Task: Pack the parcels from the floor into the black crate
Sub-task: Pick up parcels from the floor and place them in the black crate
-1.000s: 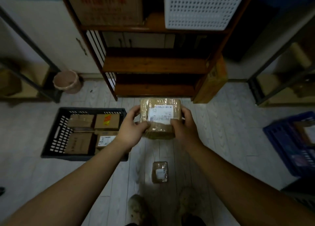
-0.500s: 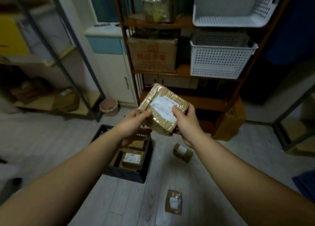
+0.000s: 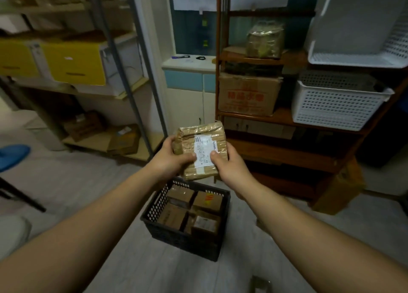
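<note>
- grey plank floor [image 3: 66,182] runs up to a wooden shelf [image 3: 287,153] carrying white baskets [image 3: 335,107].
- black crate [image 3: 183,239] sits on the floor, with brown boxes [image 3: 207,201] inside it.
- taped parcel [image 3: 202,149] is held in the air over the crate's far edge.
- left hand [image 3: 170,160] and right hand [image 3: 229,167] have their fingers [image 3: 215,158] curled round the parcel's sides.

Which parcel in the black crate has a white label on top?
The brown cardboard parcel in the black plastic crate's near-right corner. The parcel behind it bears only an orange mark; the left ones show none.
</note>
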`<state>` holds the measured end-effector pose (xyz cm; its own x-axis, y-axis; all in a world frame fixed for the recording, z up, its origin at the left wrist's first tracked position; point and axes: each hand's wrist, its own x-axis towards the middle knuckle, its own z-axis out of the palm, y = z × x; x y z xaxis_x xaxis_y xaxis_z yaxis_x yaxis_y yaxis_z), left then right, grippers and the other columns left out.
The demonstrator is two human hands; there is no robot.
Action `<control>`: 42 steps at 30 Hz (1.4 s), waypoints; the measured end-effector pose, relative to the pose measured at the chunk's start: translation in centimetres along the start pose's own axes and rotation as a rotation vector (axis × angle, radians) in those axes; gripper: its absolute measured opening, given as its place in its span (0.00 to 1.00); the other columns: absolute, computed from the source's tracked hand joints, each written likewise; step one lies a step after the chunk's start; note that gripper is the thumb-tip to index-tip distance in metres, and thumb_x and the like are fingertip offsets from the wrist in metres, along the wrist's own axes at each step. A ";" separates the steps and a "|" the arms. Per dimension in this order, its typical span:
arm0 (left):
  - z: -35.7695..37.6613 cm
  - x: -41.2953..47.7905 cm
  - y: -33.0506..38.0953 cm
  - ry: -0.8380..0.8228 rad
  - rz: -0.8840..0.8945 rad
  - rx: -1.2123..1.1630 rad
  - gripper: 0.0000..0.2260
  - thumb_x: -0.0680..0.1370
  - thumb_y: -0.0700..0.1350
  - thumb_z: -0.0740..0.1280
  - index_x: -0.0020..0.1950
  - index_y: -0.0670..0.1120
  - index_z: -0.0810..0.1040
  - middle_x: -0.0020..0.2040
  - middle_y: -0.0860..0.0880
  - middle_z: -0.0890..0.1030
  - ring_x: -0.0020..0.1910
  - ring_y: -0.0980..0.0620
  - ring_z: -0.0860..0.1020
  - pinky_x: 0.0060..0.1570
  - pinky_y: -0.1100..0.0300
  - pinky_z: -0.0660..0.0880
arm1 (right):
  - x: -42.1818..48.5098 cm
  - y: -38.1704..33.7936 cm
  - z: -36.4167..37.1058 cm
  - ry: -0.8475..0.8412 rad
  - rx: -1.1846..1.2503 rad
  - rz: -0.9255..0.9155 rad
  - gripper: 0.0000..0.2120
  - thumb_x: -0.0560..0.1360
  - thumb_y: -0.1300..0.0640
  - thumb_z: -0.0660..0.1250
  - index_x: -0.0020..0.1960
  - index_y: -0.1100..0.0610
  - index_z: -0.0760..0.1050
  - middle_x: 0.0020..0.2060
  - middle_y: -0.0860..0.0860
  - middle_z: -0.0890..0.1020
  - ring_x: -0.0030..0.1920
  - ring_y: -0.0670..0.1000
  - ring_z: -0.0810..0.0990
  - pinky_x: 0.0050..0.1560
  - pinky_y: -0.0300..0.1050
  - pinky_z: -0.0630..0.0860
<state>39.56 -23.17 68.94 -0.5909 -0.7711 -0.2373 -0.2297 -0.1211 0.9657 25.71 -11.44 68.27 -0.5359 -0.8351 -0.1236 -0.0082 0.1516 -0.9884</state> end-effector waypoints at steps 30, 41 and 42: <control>-20.1 20.4 -6.2 -0.138 -0.154 0.207 0.35 0.73 0.43 0.70 0.73 0.58 0.56 0.61 0.57 0.67 0.49 0.55 0.75 0.34 0.64 0.76 | 19.7 5.8 19.6 -0.033 -0.126 0.141 0.39 0.77 0.60 0.63 0.77 0.43 0.43 0.69 0.50 0.71 0.63 0.51 0.74 0.62 0.53 0.74; -25.4 27.4 -16.3 -0.668 0.050 0.442 0.33 0.70 0.47 0.73 0.56 0.80 0.60 0.54 0.82 0.66 0.53 0.83 0.65 0.38 0.85 0.65 | 23.0 16.1 26.7 0.144 -0.107 0.349 0.36 0.77 0.60 0.64 0.75 0.39 0.48 0.68 0.47 0.71 0.68 0.50 0.70 0.65 0.57 0.71; -25.8 28.1 -18.3 -0.682 0.047 0.453 0.35 0.69 0.48 0.74 0.58 0.80 0.58 0.55 0.82 0.65 0.54 0.83 0.64 0.39 0.85 0.65 | 23.4 17.9 27.5 0.145 -0.109 0.365 0.36 0.77 0.59 0.64 0.75 0.40 0.49 0.68 0.47 0.71 0.68 0.51 0.70 0.65 0.59 0.70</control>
<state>47.09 -58.73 47.34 -0.9144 -0.2018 -0.3508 -0.3970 0.2790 0.8744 36.20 -42.84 45.29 -0.6336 -0.6342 -0.4430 0.1191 0.4858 -0.8659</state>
